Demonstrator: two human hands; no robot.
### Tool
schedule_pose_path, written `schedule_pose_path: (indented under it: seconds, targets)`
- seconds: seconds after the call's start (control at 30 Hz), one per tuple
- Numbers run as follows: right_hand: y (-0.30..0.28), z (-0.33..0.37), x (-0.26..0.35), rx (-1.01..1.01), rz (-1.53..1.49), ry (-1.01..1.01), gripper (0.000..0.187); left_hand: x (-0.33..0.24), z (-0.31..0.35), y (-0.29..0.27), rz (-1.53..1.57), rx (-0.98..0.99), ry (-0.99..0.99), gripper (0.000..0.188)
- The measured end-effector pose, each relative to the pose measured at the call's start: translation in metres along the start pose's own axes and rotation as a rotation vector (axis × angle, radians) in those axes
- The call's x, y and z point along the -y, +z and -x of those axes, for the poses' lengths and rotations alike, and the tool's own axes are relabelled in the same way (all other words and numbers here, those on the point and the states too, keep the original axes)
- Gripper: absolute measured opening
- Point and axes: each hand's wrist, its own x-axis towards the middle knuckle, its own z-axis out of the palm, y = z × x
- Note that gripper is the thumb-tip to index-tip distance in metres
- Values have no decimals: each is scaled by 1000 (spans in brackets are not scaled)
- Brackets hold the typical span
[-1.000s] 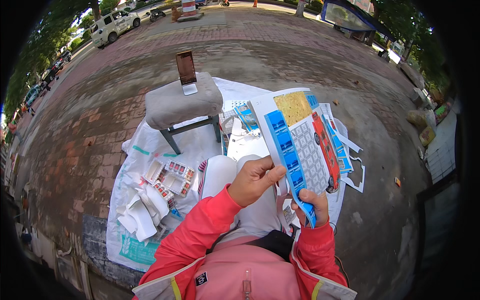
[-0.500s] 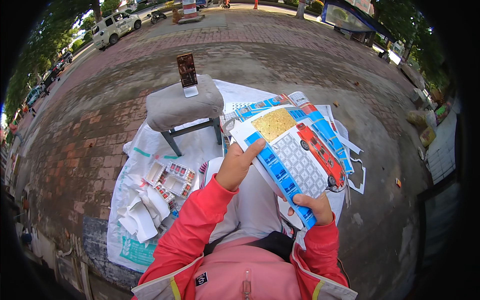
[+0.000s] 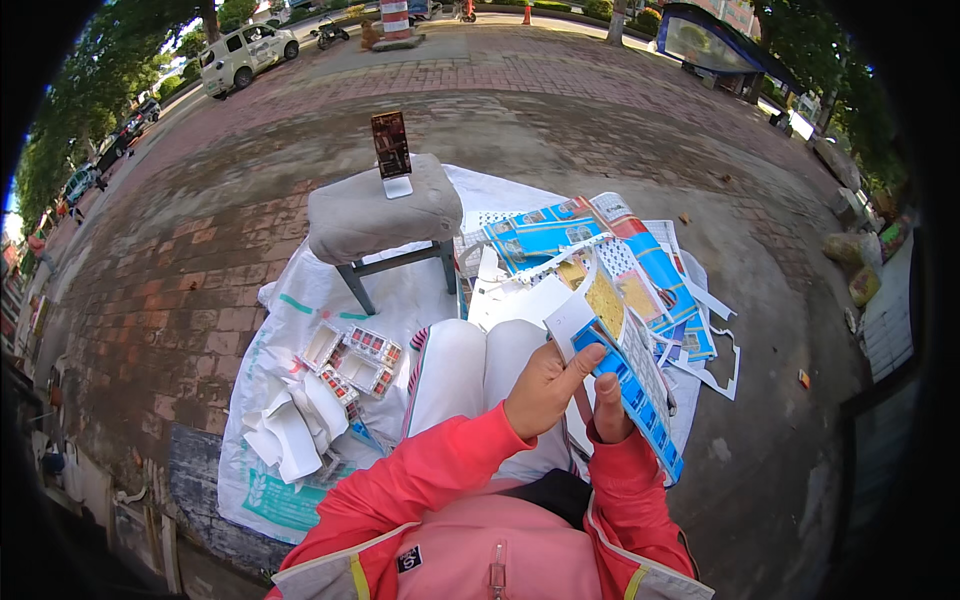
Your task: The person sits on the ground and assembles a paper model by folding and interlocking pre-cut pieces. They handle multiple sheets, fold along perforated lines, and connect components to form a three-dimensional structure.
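Note:
My left hand [image 3: 550, 388] grips the upper left end of a printed card sheet [image 3: 638, 412], its thumb pressed on the blue strip along the edge. The sheet is tilted steeply over my right knee and shows a grey tile pattern and a gold patch beyond the strip. My right hand [image 3: 611, 412] is beside the sheet's near, lower side, with a digit stretched upward; its other fingers are mostly hidden. Below and beyond lie more printed blue sheets [image 3: 545, 235] and white cut-out scraps [image 3: 722, 372].
A grey padded stool [image 3: 385, 215] bears a phone [image 3: 391, 145] on a stand. On the white woven sack [image 3: 270, 375] to the left are small assembled card boxes [image 3: 360, 365] and crumpled white paper [image 3: 290, 435]. Brick paving surrounds it; a white van [image 3: 245, 55] stands far left.
The sheet has been lowered to the right and tipped steeper. My left hand has moved right and down, and my right hand no longer has its thumb on the sheet's lower corner.

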Motion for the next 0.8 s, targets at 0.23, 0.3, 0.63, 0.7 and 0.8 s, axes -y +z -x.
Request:
schedule_pose_path:
  seconds: [0.23,0.3,0.63,0.7,0.8]
  targets:
    - [23,2,-4,-386,-146,309,40,16,3,-7,-205,-67,5,35]
    - [27,-2,-1,-399,-187,251,31,20,5,-9,-243,-89,14,36]
    - [8,-24,28,71,241,149,22,23,22,-39,-107,123,-97,69]
    - [3,-27,27,56,615,-316,27,18,25,-58,-26,242,-125,86]
    - [-5,-25,26,133,725,-303,35,10,20,-90,149,344,-168,111]
